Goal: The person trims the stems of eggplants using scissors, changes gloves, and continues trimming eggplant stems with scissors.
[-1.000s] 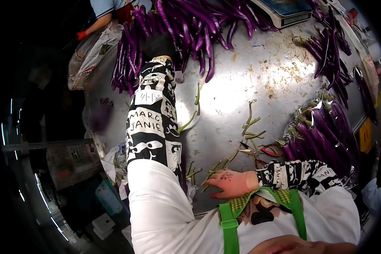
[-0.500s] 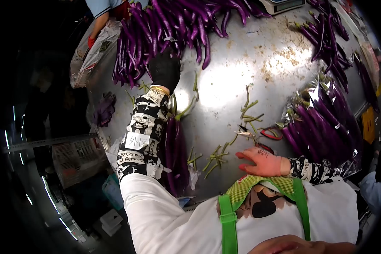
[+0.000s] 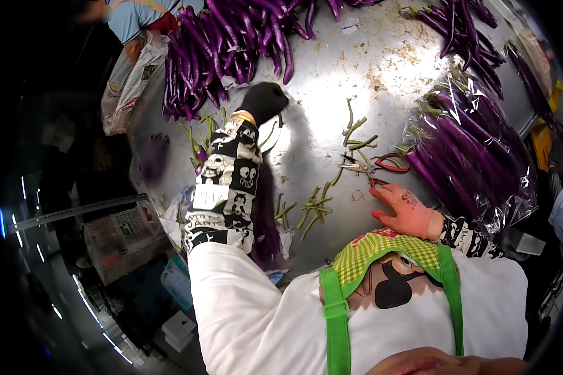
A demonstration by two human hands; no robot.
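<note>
My left hand [image 3: 264, 102], in a black glove, is closed above the table, just in front of the big eggplant pile [image 3: 213, 56]. A thin dark piece hangs below its fingers; whether it is a stem or part of the glove I cannot tell. My right hand [image 3: 405, 209], in a coral glove, rests with fingers apart close to the red-handled scissors [image 3: 381, 165]. Cut green stems [image 3: 316, 209] lie in small heaps between the hands. Partly hidden under my left sleeve are more eggplants [image 3: 266, 231]. A clear bag of eggplants [image 3: 475, 162] lies beyond my right hand.
More loose eggplants [image 3: 466, 37] lie at the far right. A person in a blue shirt [image 3: 134, 22] stands at the far left near a plastic bag [image 3: 134, 84]. Below the table's left edge is a crate [image 3: 120, 237]. Dirt marks the metal tabletop [image 3: 319, 137].
My left hand has drawn back from the eggplant pile, towards me and to the right. My right hand has shifted slightly right, and the scissors show more plainly.
</note>
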